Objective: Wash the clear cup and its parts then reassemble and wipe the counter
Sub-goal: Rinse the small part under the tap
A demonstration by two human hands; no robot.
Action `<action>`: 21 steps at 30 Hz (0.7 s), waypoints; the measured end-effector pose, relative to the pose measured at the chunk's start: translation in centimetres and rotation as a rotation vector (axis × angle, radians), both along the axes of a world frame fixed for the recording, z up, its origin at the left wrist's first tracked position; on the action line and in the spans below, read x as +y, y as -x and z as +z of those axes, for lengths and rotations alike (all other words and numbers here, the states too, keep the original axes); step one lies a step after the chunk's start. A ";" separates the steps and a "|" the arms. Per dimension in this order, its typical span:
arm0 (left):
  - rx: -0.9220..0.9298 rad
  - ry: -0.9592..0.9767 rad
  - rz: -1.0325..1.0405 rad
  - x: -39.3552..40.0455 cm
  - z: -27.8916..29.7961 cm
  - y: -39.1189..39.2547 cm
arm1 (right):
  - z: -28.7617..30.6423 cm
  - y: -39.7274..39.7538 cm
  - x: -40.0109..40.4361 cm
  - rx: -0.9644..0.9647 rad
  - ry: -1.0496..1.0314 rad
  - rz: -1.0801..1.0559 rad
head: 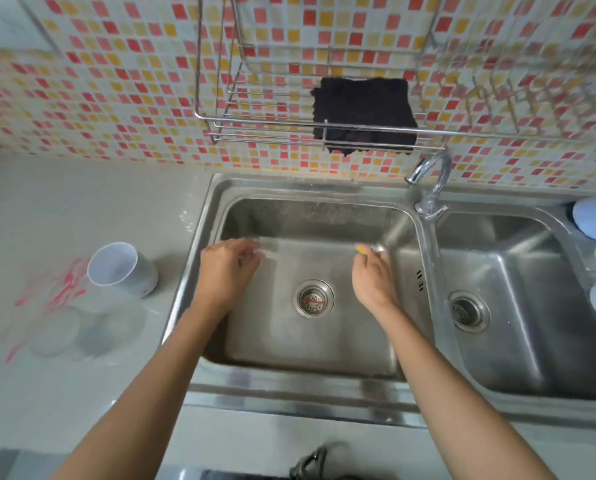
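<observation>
Two hands over the left steel basin (310, 344): left hand (225, 268) pinches a clear straw (267, 252); right hand (372, 271) grips something small, possibly yellow. One white cup (121, 268) at frame left.

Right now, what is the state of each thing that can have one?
Faucet: no water seen running.
White cup: tilted on the counter, looks empty.
Dark cloth: hanging on the rack.
Left hand: pinching a clear straw.
Right hand: pinching something small and yellow; blurred.

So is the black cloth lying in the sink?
No, the black cloth hangs on the wire rack above the sink.
</observation>
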State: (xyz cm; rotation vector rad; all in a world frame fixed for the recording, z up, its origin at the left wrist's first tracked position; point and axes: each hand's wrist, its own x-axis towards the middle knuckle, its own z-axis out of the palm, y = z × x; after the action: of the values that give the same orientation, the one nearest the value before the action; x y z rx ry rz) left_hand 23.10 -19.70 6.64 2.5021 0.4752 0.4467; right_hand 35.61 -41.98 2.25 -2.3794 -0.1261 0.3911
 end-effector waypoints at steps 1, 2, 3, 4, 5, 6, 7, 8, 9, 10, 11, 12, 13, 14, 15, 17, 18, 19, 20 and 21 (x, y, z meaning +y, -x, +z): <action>-0.022 -0.009 0.008 0.8 0.8 0.4 | 1.8 0.6 1.1 -0.059 -0.042 0.046; -0.040 -0.014 0.022 1.5 1.6 0.8 | 3.7 1.2 2.3 -0.111 -0.103 0.088; -0.060 -0.014 0.036 2.4 2.5 1.2 | 5.7 1.8 3.6 -0.170 -0.184 0.128; -0.085 -0.018 0.050 3.2 3.4 1.6 | 7.8 2.3 5.0 -0.245 -0.270 0.168; -0.109 -0.027 0.064 4.1 4.3 2.0 | 10.0 2.8 6.5 -0.327 -0.352 0.203; -0.130 -0.036 0.078 5.1 5.1 2.4 | 12.1 3.1 7.9 -0.411 -0.422 0.226; -0.145 -0.040 0.091 6.1 5.8 2.9 | 13.9 3.1 9.3 -0.495 -0.478 0.235; -0.156 -0.042 0.104 7.2 6.5 3.4 | 15.6 2.9 10.8 -0.574 -0.520 0.238; -0.163 -0.041 0.118 8.3 7.0 3.9 | 17.2 2.4 12.1 -0.638 -0.546 0.232; -0.166 -0.034 0.132 9.5 7.5 4.4 | 18.6 1.9 13.4 -0.674 -0.560 0.219; -0.168 -0.022 0.146 10.6 7.9 5.0 | 19.7 1.2 14.6 -0.687 -0.566 0.201; -0.172 -0.011 0.161 11.6 8.2 5.6 | 20.6 0.4 15.7 -0.691 -0.563 0.176; -0.174 -0.005 0.178 12.6 8.3 6.2 | 21.1 -0.5 16.6 -0.696 -0.540 0.149; -0.168 -0.001 0.197 13.4 8.5 6.9 | 21.5 -1.5 17.4 -0.694 -0.490 0.126; -0.153 0.002 0.213 14.2 8.5 7.6 | 21.6 -2.5 18.2 -0.679 -0.423 0.107; -0.114 0.007 0.226 15.7 8.3 9.0 | 21.9 -4.5 19.6 -0.605 -0.270 0.065; -0.094 0.011 0.225 16.4 8.0 9.7 | 21.9 -5.5 20.3 -0.552 -0.178 0.048; -0.078 0.018 0.220 17.0 7.6 10.3 | 21.8 -6.4 20.8 -0.500 -0.079 0.039; -0.067 0.025 0.213 17.7 7.1 10.8 | 21.7 -7.2 21.2 -0.442 0.008 0.045; -0.058 0.027 0.210 18.2 6.7 11.3 | 21.5 -7.9 21.6 -0.385 0.079 0.067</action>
State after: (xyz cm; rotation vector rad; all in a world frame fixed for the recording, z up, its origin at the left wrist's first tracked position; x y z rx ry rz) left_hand 11.77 -1.50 13.37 2.4160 0.7191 0.5876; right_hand 43.50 -20.40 23.74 -2.5085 -0.3731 -0.0376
